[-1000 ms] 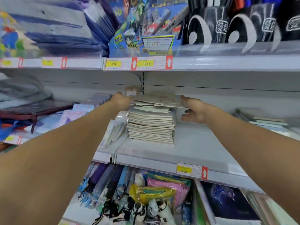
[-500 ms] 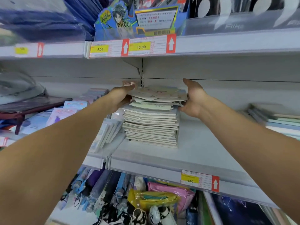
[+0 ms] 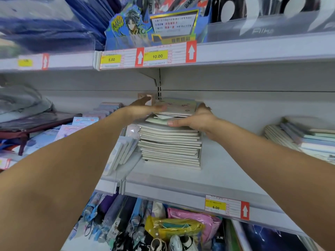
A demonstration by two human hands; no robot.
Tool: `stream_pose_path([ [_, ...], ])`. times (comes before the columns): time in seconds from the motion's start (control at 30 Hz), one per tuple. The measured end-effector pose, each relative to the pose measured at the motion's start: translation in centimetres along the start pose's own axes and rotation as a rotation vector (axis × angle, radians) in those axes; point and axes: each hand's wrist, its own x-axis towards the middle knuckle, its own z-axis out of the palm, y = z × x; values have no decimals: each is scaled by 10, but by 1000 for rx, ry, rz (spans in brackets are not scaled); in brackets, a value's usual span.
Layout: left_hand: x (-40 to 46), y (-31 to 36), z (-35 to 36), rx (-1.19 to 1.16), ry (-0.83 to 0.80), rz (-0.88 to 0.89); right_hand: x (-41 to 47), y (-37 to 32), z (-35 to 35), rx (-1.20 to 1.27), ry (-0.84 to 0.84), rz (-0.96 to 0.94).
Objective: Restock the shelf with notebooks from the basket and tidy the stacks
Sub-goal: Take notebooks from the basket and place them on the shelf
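overhead, tags read 5.00 (image 3: 111,59) and 10.00 (image 3: 157,56); left hand (image 3: 143,110) and right hand (image 3: 197,120) grip notebooks (image 3: 174,113).

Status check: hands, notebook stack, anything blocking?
Left hand and right hand grip the skewed top notebooks. Tall pale notebook stack upright on white shelf. Nothing blocking.
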Motion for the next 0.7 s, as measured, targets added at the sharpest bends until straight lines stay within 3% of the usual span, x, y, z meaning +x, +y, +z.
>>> stream_pose_path([
  [0.07, 2, -5, -4, 17, -161, 47, 1, 3, 0, 22, 7, -10],
  [0.13, 1, -7, -7, -17, -196, 93, -1, 8, -4, 99, -25, -61],
  [0.33, -3, -12, 0, 69, 115, 178, 0, 13, -28, 386, -61, -23],
  [0.57, -22, 8, 24, 26, 91, 213, 27, 11, -36, 617, -156, 46],
  [0.7, -10, 5, 21, 7, 20, 139, 20, 13, -24, 413, -166, 4],
])
